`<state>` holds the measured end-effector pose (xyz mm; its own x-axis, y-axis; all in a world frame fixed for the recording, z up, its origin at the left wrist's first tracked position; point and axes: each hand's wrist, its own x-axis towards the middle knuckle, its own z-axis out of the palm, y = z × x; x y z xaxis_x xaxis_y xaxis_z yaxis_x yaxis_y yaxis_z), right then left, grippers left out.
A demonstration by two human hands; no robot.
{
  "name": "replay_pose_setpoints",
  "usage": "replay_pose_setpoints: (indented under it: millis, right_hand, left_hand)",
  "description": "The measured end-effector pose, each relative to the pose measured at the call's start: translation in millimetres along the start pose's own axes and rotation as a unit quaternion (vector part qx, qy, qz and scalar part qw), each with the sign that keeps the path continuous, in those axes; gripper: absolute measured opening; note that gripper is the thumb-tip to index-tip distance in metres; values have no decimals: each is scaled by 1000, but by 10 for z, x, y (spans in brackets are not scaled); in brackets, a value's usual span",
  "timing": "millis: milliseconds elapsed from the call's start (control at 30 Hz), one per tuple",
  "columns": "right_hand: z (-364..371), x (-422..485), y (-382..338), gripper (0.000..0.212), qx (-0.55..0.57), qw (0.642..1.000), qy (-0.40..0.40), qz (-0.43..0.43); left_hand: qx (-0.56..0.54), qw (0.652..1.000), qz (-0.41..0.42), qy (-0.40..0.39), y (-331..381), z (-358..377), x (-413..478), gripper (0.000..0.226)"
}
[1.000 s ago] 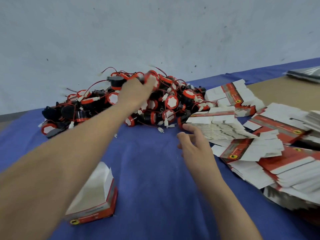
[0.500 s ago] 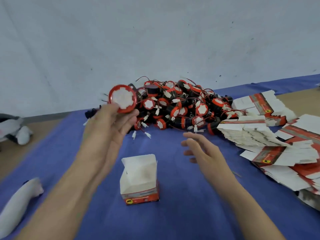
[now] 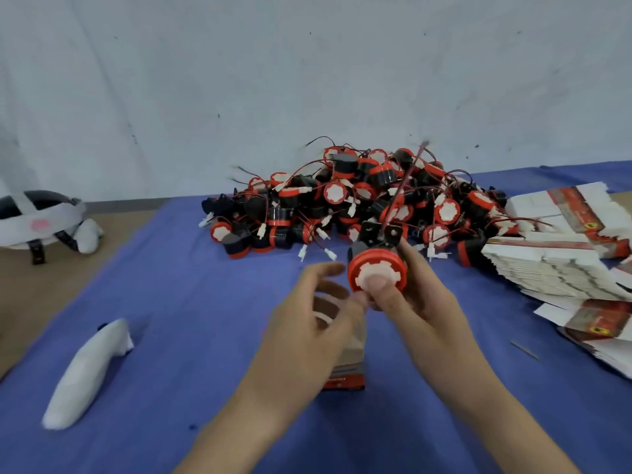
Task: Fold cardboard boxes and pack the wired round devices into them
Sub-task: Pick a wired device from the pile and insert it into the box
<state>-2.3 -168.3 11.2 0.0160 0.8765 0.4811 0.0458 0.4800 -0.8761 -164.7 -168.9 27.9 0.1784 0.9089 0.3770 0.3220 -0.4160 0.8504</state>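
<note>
My right hand [image 3: 415, 302] grips one round device [image 3: 376, 268], red-rimmed with a white face, its thumb pressed on the face and its red wire trailing up toward the pile. My left hand [image 3: 309, 323] hovers just left of it with relaxed, spread fingers, holding nothing. Beneath the hands stands a folded red and white box [image 3: 345, 371], mostly hidden by my left hand. A big pile of wired round devices [image 3: 359, 200] lies at the back of the blue cloth. Flat unfolded boxes [image 3: 554, 258] are stacked at the right.
A blue cloth [image 3: 178, 319] covers the table's middle, with bare brown table [image 3: 41, 268] at the left. A white oblong object [image 3: 89, 371] lies at the front left. A white and black headset-like object [image 3: 37, 217] sits at the far left. A grey wall stands behind.
The device has passed from my left hand to my right hand. Both hands have come together above the folded box, and the view has shifted so the box sits under them.
</note>
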Motion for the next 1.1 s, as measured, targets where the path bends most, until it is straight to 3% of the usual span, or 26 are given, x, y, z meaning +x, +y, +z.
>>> replay_pose_setpoints:
  millis: [100, 200, 300, 367, 467, 567, 633, 733, 867, 1000, 1100]
  right_hand:
    - [-46, -29, 4, 59, -164, 986, -1, -38]
    - [-100, -41, 12, 62, -328, 937, -5, -120]
    - [-99, -76, 24, 62, -395, 903, -32, -164]
    - [-103, -99, 30, 60, -380, 910, -39, -163]
    - [-73, -110, -8, 52, -291, 948, -28, -126]
    - [12, -138, -55, 47, -156, 984, -37, -82]
    - [48, -163, -72, 44, -136, 987, -52, -61]
    - [69, -180, -81, 48, -231, 969, -44, -74]
    - [75, -185, -118, 66, -277, 957, -22, -82]
    - [58, -179, -179, 48, -354, 929, -1, -108]
    - [55, -174, -190, 41, -293, 953, 33, -73]
  left_hand:
    - [149, 973, 128, 121, 26, -130, -29, 25]
    - [327, 886, 284, 165, 42, -205, 3, 40]
    - [446, 820, 327, 147, -8, -227, 28, 40]
    - [483, 801, 324, 145, -78, -247, 39, 35]
    - [443, 829, 299, 164, -111, -264, 32, 25]
    - [246, 935, 205, 153, -53, -222, -20, 20]
    - [155, 967, 145, 139, -31, -182, -32, 18]
    - [187, 958, 185, 115, 1, -140, -40, 16]
    - [204, 945, 228, 113, -37, -119, 9, 20]
    - [170, 960, 173, 141, -91, -230, 57, 21]
    - [198, 957, 157, 139, -124, -273, 59, 21]
